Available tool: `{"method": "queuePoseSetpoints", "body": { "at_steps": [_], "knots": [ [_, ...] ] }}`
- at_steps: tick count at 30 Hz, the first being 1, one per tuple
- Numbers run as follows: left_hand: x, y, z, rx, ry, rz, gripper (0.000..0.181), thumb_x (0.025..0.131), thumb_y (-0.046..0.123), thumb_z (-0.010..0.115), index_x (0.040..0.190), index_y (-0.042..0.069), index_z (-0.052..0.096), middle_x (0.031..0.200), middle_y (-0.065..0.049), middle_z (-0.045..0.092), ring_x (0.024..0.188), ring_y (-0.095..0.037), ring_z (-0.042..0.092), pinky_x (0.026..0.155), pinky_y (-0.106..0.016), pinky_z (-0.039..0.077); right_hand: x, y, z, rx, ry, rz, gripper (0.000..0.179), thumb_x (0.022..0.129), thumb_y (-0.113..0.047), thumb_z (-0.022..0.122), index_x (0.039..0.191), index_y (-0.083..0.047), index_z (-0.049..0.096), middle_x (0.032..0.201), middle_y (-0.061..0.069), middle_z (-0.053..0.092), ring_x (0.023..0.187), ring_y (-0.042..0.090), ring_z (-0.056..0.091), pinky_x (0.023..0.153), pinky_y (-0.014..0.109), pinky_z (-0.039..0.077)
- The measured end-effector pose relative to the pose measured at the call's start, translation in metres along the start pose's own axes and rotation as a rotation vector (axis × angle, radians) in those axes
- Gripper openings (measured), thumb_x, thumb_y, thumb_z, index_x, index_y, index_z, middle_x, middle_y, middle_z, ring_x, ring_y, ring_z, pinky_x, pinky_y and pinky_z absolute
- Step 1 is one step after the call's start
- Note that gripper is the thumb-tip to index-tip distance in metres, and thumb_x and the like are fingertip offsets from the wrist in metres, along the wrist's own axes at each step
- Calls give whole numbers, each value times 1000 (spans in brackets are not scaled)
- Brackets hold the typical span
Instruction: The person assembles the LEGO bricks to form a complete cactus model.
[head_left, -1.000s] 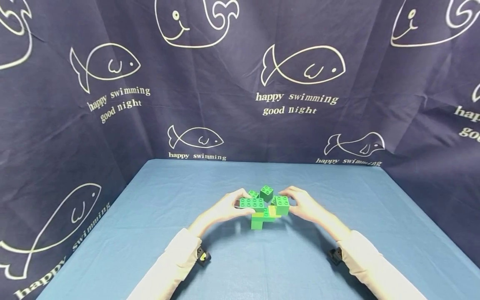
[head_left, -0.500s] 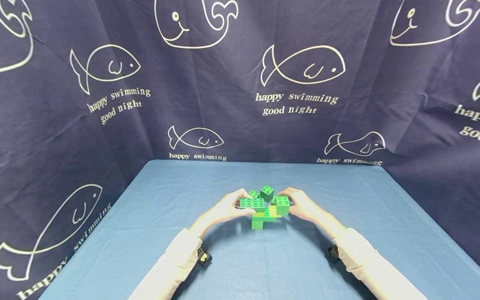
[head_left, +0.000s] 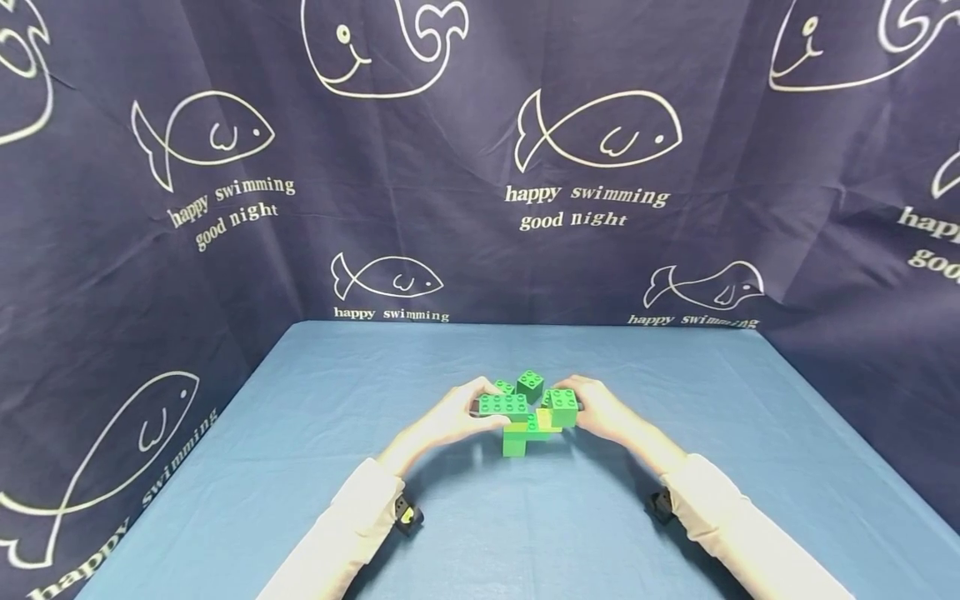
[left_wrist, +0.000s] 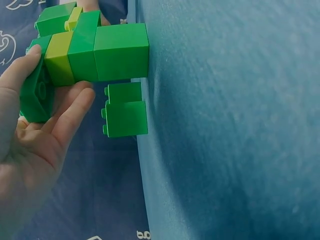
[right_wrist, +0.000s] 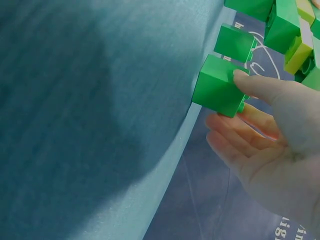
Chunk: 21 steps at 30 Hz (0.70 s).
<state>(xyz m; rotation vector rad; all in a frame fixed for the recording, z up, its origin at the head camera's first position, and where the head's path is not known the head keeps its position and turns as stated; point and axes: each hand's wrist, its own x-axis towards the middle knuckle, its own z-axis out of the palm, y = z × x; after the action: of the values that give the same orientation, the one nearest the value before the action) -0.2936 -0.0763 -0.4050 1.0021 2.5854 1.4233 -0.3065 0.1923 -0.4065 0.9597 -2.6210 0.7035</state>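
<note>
In the head view my left hand [head_left: 461, 412] grips a green eight-stud toy brick [head_left: 504, 406] at the upper left of a green and yellow brick build. Its thumb lies along the near side. The build also has a yellow-green brick [left_wrist: 60, 59], a green brick as its lower foot [head_left: 513, 444] and a green four-stud brick [head_left: 563, 406] at the right. Behind the build my right hand [head_left: 600, 408] pinches a separate green brick [right_wrist: 220, 87] between thumb and fingers, at the table surface. In the head view the build partly hides this brick.
Loose green bricks stand just behind the build, one [head_left: 530, 385] in the middle and another [head_left: 504, 387] near my left fingers. A blue cloth covers the table [head_left: 480, 533]. Dark curtains [head_left: 480, 208] with fish drawings rise at the back and sides.
The head view has shifted slightly. My right wrist has come a little inward to the left. Both hands keep their holds and the bricks stay nearly in place.
</note>
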Motion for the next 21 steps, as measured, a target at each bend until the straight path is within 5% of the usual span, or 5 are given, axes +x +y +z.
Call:
{"method": "queuePoseSetpoints", "body": {
  "at_steps": [9,21],
  "knots": [
    [0,-1,1,-18,8,13,29,83,20,71,105,10,56,104,-6,64,91,-14,66,83,-22,53,0,-3,1,7,12,-19,36,73,-6,74,106,6,63,99,17,66,94,35,62,85,47,51],
    [-2,-1,-2,34,-11,5,34,86,25,68,114,12,57,122,-9,60,101,-20,64,87,-26,51,-1,-4,1,12,-8,21,35,74,-3,72,106,6,62,102,19,66,98,37,61,88,49,50]
  ]
}}
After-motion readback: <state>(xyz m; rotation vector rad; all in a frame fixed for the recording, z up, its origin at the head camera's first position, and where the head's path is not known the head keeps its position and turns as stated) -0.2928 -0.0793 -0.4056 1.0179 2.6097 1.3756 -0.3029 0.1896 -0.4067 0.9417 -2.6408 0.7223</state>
